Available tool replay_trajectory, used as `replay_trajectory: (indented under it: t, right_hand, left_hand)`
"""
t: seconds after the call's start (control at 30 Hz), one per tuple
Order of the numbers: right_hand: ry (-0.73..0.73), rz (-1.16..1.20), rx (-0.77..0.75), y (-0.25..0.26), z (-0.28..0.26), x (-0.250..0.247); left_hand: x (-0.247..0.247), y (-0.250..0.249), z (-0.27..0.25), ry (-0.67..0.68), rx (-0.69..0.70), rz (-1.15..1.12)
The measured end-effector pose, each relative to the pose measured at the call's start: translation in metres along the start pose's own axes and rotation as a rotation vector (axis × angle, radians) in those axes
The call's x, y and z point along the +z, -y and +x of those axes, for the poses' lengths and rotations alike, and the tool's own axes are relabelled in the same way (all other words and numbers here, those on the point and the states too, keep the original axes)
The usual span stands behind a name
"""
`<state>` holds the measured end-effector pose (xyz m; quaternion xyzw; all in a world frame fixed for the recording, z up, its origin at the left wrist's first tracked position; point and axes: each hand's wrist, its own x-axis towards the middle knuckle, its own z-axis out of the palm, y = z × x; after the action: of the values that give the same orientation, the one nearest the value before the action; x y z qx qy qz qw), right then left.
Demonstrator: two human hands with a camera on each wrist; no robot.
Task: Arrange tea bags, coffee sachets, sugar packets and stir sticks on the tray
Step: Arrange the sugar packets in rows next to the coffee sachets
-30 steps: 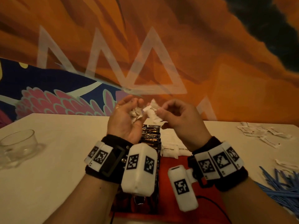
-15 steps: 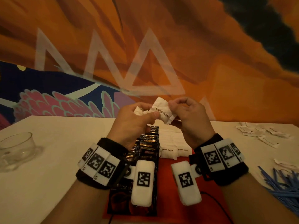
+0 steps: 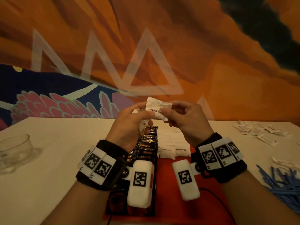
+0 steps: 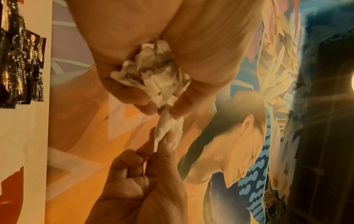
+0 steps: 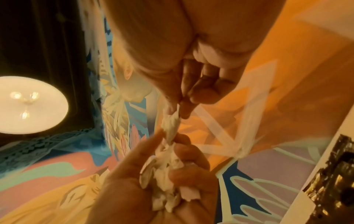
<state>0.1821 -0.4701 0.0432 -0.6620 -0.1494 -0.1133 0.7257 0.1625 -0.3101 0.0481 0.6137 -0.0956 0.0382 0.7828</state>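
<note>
Both hands raised above the red rectangular tray [image 3: 172, 174] at the near edge of the white counter [image 3: 48, 159]. Left hand [image 3: 128, 125] curled round a crumpled bunch of white paper sugar packets [image 4: 153, 72]; its thumb and the right hand [image 3: 186, 120] pinch one white "brown sugar" packet [image 3: 158, 108] between them. Dark foil coffee sachets [image 3: 147, 143] and white sugar packets [image 3: 173, 151] lie in rows on the tray; blue plastic stir sticks [image 3: 282, 184] lie at the counter's right edge.

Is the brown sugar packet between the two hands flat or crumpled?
Crumpled. The brown sugar packet shows creases and a bent corner, pinched between the left hand and right hand.
</note>
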Motion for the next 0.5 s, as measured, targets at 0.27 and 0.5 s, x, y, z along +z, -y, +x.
replay_trajectory:
  t: [0.27, 0.5]
  right_hand:
    - [-0.025, -0.016, -0.028, 0.001, -0.002, -0.0005]
    - [0.004, -0.173, -0.069, -0.0008, -0.0009, -0.0045]
  left_hand:
    - [0.0085, 0.0059, 0.0006, -0.157, 0.073, -0.026]
    - [0.0091, 0.0053, 0.002, -0.248, 0.046, -0.023]
